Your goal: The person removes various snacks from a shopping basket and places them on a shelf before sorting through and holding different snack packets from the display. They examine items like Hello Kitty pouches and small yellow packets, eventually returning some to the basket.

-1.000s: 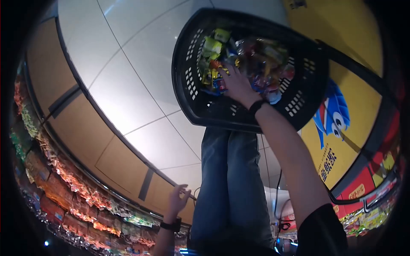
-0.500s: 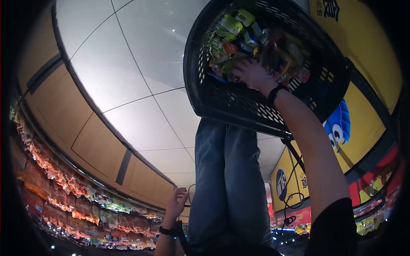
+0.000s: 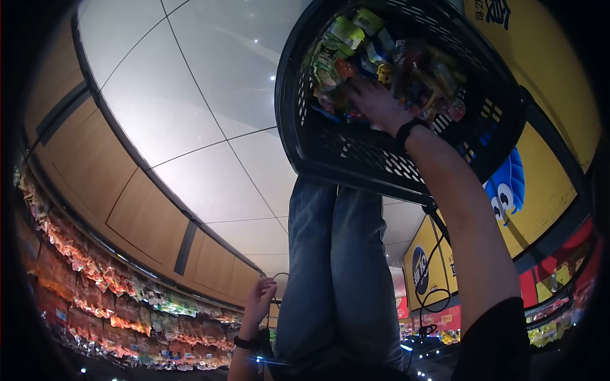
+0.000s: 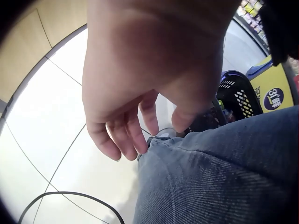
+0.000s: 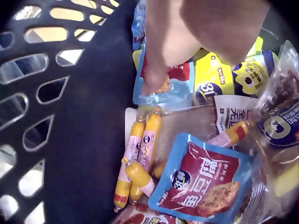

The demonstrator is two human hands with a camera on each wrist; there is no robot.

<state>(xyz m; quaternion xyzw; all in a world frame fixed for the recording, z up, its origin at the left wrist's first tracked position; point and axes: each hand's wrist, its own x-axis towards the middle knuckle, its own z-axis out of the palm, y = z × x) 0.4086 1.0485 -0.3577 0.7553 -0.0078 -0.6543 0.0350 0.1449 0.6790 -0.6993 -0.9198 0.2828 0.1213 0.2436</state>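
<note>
Upper red-and-blue packet (image 5: 175,85) in black basket (image 3: 311,150), partly covered by right hand (image 3: 383,108); fingers blurred, cannot tell if gripping. Close by, yellow sausages (image 5: 148,140); clear wrapper (image 5: 285,77) cut off at frame edge. Left hand (image 4: 152,65) empty, loosely curled near jeans (image 4: 210,179).

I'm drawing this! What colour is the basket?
The shopping basket is black, clearest in the head view.

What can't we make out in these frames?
Upper blue-and-red packet, right wrist: partly hidden by the right hand; grip unclear.
Things under the lower blue-and-red packet, right wrist: covered by it.
Basket, head: part of rim cut by top edge.
Small packet labels, head: too small, dark.
</note>
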